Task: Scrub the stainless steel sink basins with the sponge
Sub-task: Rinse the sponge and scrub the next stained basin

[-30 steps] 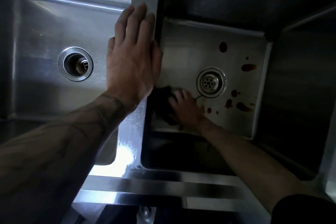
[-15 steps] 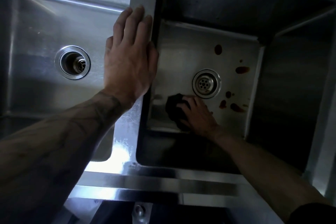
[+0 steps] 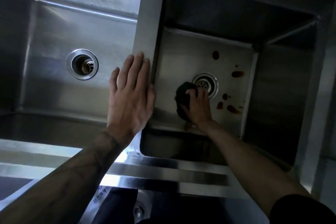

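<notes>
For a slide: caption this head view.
Right hand grips a dark sponge beside the drain of the stained basin; left hand rests on the divider.

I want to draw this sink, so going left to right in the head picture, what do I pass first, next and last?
Round open steel drain hole → left hand flat on the steel divider → dark scrubbing sponge → round perforated steel strainer → reddish-brown stains.

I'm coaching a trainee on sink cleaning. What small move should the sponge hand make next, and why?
Probably slide the sponge rightward past the drain strainer onto the nearest red-brown stains. The right hand grips it just left of the strainer; the stains lie beyond it on the right basin floor, unscrubbed. The left hand rests flat on the divider, bracing.
</notes>
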The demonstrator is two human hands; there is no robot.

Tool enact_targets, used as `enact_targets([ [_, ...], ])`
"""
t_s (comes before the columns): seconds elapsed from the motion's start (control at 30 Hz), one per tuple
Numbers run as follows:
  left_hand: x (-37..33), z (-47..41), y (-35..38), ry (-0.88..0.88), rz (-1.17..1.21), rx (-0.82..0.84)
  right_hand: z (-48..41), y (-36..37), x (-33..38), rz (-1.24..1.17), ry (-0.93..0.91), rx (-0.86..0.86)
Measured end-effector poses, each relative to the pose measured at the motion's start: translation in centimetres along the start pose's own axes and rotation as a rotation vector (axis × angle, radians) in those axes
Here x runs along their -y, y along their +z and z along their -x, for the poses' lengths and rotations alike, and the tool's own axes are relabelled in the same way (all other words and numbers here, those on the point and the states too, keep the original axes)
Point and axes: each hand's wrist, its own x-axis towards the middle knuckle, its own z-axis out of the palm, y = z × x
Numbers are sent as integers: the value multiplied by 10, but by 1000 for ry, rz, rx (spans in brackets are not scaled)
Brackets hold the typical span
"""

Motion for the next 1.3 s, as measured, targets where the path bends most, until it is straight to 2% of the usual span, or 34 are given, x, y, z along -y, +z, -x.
enact_targets([
  [0.1, 1, -1, 5, 11, -4, -36, 22, 2, -14, 118, -275, 134],
  [0.17, 2, 0, 6, 11, -6, -42, 21, -4, -32, 130, -363, 174],
  [0.23, 1, 0, 7, 12, -11, -51, 4, -6, -35, 60, -272, 89],
  [0.33, 1, 0, 8, 14, -14, -61, -24, 2, -19, -76, -4, -48],
  [0.37, 1, 0, 8, 12, -13, -64, -22, 6, -15, -60, 7, -81],
  [0.4, 1, -1, 8, 8, -13, -68, -15, 11, -13, -8, -45, -96],
  [0.47, 1, -1, 8, 6, -12, -68, 14, 17, -20, 114, -287, -39],
  [0.53, 1, -1, 8, 7, -9, -63, 37, 15, -38, 214, -552, 136],
  [0.57, 1, -1, 7, 7, -6, -64, 39, 11, -45, 231, -595, 213],
  [0.63, 0, 0, 7, 2, -7, -70, 28, 7, -45, 168, -511, 215],
  [0.73, 1, -1, 9, 9, -20, -79, -7, 14, -18, -6, -162, 25],
  [0.77, 1, -1, 10, 10, -21, -79, -13, 18, -7, -19, -98, -25],
  [0.83, 1, -1, 10, 9, -16, -71, -7, 25, 1, 34, -173, -33],
  [0.93, 1, -1, 8, 8, -7, -58, 28, 25, -23, 174, -563, 195],
  [0.97, 1, -1, 8, 8, -4, -54, 35, 20, -36, 189, -612, 248],
  [1.03, 1, -2, 7, 0, -3, -53, 31, 13, -51, 149, -568, 193],
  [1.17, 2, -2, 10, 6, -10, -70, -1, 20, -39, 6, -167, -40],
  [1.2, 2, -1, 11, 10, -16, -75, -1, 24, -37, 8, -148, -69],
  [1.23, 3, -1, 11, 15, -19, -76, 3, 28, -39, 42, -213, -65],
  [1.3, 2, -2, 12, 18, -16, -75, 21, 32, -55, 171, -517, 72],
])
